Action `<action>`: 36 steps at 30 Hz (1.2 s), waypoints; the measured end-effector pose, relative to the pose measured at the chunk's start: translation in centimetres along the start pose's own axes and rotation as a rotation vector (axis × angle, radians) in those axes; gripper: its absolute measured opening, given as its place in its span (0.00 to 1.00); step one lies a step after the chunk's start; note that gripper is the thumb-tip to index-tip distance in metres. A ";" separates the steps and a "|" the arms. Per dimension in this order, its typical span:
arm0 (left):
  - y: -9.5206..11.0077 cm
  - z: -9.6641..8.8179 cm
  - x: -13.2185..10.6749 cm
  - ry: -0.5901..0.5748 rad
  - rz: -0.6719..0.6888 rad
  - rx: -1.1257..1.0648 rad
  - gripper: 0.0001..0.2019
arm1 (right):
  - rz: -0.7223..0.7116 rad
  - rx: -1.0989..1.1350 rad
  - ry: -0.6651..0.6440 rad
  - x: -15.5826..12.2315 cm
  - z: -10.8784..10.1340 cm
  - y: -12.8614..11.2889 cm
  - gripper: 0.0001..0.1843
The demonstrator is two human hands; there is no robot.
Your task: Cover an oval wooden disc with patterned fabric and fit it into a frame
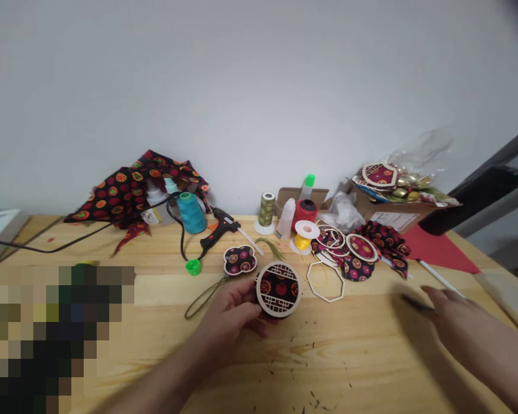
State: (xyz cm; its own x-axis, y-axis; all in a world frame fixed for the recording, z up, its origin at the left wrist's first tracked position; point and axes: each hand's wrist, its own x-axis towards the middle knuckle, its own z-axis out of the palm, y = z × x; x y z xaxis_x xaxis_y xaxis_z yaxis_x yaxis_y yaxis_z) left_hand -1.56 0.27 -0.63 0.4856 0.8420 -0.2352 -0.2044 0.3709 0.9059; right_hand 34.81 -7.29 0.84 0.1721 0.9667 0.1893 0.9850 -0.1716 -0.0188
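Observation:
My left hand (237, 310) grips the edge of a round ornament (278, 290), which has a pale wooden lattice frame over dark patterned fabric. Its face is turned up toward me, above the table. Behind it lies a cloud-shaped fabric piece (240, 260) with a pale rim, near a loop of green cord (202, 300). Off to the right, my right hand (453, 322) is blurred low over the table, with a dark slim tool (418, 303) at its fingers. The blur hides what kind of tool it is.
Along the wall stand a glue gun (218, 227), a teal thread cone (192, 213), a yellow spool (304, 238) and a squeeze bottle (286, 219). Wooden rings and an octagonal frame (326, 298) lie right of centre. A filled cardboard box (392, 217) stands back right. Dark scraps dot the front.

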 end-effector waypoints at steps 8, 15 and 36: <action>0.1 0.3 -0.3 -0.011 0.006 0.015 0.20 | -0.346 0.754 -0.151 5.4 -1.5 -16.8 0.13; 0.0 -0.2 0.3 0.004 -0.008 -0.014 0.21 | -0.249 0.965 -0.092 5.6 2.6 -17.8 0.15; -0.5 -0.3 0.5 0.013 -0.047 -0.079 0.16 | -0.695 0.769 -0.068 4.3 2.3 -17.7 0.46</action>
State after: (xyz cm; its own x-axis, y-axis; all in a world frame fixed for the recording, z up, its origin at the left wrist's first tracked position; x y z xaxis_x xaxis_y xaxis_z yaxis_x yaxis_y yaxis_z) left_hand -1.45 0.59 -1.26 0.4853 0.8275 -0.2822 -0.2478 0.4397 0.8633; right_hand 18.15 0.37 -0.30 -0.4602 0.8190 0.3427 0.6064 0.5719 -0.5525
